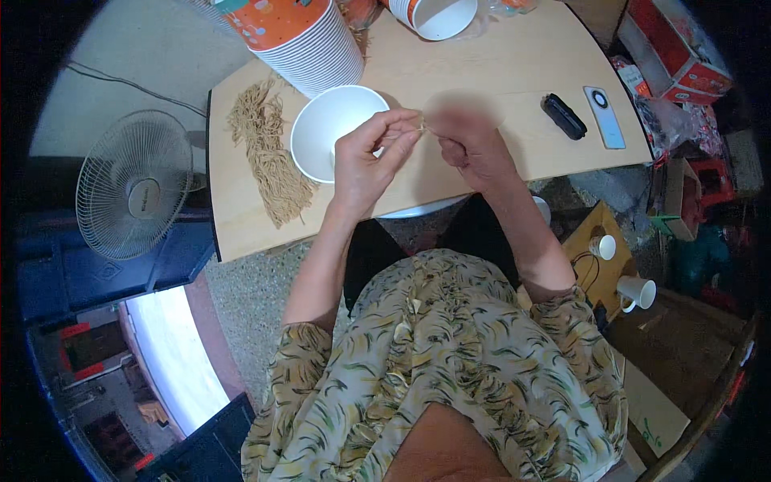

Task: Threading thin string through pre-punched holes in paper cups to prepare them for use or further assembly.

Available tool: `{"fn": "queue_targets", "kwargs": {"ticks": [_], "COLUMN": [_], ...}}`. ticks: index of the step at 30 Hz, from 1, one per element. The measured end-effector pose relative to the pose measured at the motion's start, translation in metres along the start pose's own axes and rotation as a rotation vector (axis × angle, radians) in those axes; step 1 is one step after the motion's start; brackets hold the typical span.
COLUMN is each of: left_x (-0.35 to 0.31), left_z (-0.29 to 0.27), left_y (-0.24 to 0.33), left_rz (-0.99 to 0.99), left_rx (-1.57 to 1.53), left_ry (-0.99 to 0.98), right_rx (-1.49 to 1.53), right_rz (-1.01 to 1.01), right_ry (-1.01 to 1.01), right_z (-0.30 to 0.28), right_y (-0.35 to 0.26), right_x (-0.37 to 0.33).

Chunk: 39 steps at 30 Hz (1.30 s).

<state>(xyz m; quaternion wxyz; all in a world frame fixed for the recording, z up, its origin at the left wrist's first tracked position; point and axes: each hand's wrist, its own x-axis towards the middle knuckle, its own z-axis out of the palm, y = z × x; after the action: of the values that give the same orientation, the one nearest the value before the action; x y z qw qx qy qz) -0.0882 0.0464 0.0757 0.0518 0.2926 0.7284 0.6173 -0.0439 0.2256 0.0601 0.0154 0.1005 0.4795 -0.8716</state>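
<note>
Both hands met above table edge: left hand (365, 157) pinched narrowly at thin pale strand (423, 126); right hand (479, 153) close beside, fingertips blurred, its hold impossible to tell. Light pinch and even tension probably suited strand best. Counted: one table (522, 60) beneath grip; two tub stacks (315, 56) beyond; one tan heap (277, 173) well left, bundles uncountable; one white bowl (315, 128) just left; one phone (606, 120), one black case (564, 116), right.

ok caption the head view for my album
Left hand and right hand meet at a thin pale strand near a white container and tan stringy bundle.
</note>
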Motion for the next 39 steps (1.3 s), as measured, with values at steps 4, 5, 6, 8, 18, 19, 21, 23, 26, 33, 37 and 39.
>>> {"fn": "queue_targets", "kwargs": {"ticks": [4,5,6,8,18,19,21,23,26,33,37,39], "left_x": [0.001,0.002,0.002,0.001,-0.001,-0.001,0.0,-0.001,0.001,0.007,0.01,0.011], "left_z": [-0.003,-0.004,-0.004,-0.004,-0.001,-0.001,-0.004,-0.007,-0.012,-0.022,-0.028,-0.027], "left_y": [0.001,0.001,0.002,0.006,-0.001,0.0,0.001,-0.002,0.0,0.008,0.004,0.008], "left_rz": [0.046,0.109,0.171,0.187,0.362,0.362,0.232,0.085,-0.109,-0.453,-0.522,-0.569], "left_rx": [0.083,0.151,0.219,0.239,0.372,0.37,0.406,0.291,0.093,-0.201,-0.252,-0.251], "left_ry": [0.01,0.007,0.005,0.022,0.142,0.141,0.102,0.056,-0.024,-0.07,-0.152,-0.156], "right_rx": [-0.054,-0.098,-0.098,-0.138,-0.128,-0.117,-0.106,-0.122,-0.167,-0.569,-0.872,-0.927], "right_rz": [-0.015,-0.011,-0.012,-0.019,0.034,0.049,0.064,0.046,0.063,-0.475,-0.643,-0.705], "right_ry": [-0.021,-0.007,-0.006,-0.001,-0.045,-0.031,-0.017,-0.018,0.001,0.032,0.018,0.031], "right_z": [0.004,0.005,0.005,0.007,0.005,0.004,0.004,0.005,0.009,0.005,0.0,-0.001], "right_y": [0.002,0.002,0.001,0.001,0.001,0.002,0.003,0.004,-0.001,-0.002,-0.001,0.002], "right_x": [0.001,0.001,0.001,0.002,0.004,0.005,0.006,0.007,0.005,0.0,-0.002,-0.001]}}
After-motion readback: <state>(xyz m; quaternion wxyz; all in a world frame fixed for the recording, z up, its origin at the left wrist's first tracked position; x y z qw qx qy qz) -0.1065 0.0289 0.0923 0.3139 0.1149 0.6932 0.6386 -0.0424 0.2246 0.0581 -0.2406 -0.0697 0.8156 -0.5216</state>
